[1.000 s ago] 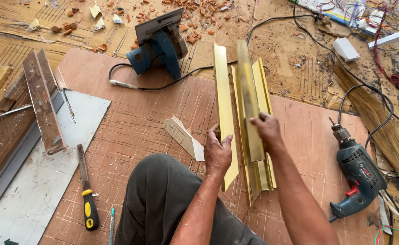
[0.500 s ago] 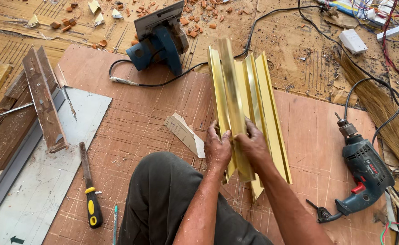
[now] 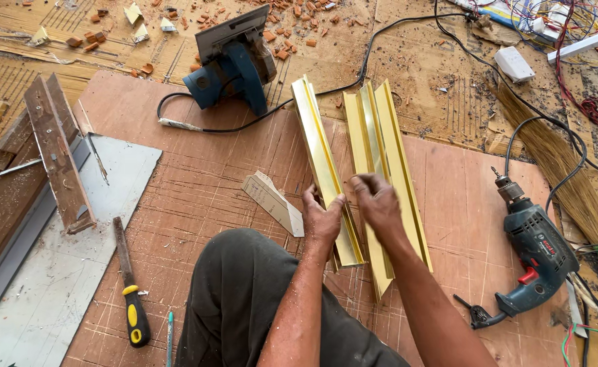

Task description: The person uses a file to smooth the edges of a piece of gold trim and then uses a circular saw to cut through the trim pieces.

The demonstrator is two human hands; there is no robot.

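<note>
Several gold-coloured metal channel strips lie lengthwise on a plywood board [image 3: 176, 183] in front of me. My left hand [image 3: 322, 221] grips the left gold strip [image 3: 316, 149] near its lower end, angled up and to the left. My right hand [image 3: 377, 200] rests on the stacked right gold strips [image 3: 384, 143], fingers curled over their edge. A small pale wooden offcut [image 3: 271, 200] lies just left of my left hand. My dark-trousered knee [image 3: 244, 299] is below the hands.
A blue circular saw [image 3: 234, 68] with black cord sits at the board's far edge. A blue power drill [image 3: 537, 255] lies right, beside a straw broom [image 3: 557, 170]. A yellow-handled chisel [image 3: 129, 285], a grey sheet [image 3: 54, 272] and wooden battens [image 3: 57, 153] lie left. Wires and brick chips litter the floor.
The bundle of strips has been spread apart: my left hand has drawn one strip off to the left, while my right hand stays on the others.
</note>
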